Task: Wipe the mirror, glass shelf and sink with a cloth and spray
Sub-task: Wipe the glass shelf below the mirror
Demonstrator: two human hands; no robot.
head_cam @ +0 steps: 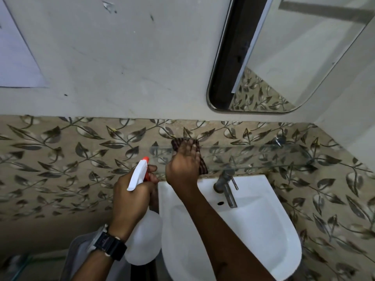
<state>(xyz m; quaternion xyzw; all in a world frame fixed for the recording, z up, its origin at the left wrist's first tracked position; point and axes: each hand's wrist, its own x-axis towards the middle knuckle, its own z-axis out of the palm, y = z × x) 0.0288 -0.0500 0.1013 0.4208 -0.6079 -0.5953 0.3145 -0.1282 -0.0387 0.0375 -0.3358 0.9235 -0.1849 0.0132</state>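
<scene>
While left hand (129, 196) grips spray (140, 199), cloth (199, 159) presses shelf (253, 157).

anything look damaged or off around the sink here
Yes. The wall above the tile border is scuffed, with dark marks and a chipped patch of paint near the top. The sink, tap and mirror look intact.

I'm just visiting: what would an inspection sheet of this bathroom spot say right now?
Surface: glass shelf above white sink, being wiped at its left end.
Job's things: dark cloth on shelf; spray bottle, orange nozzle; mirror upper right.
Clutter: nothing seen.
Hands: right hand pressing cloth; left hand gripping bottle, wristwatch on.
Cables: nothing seen.
Surroundings: leaf-patterned tiles, metal tap, scuffed wall.
</scene>
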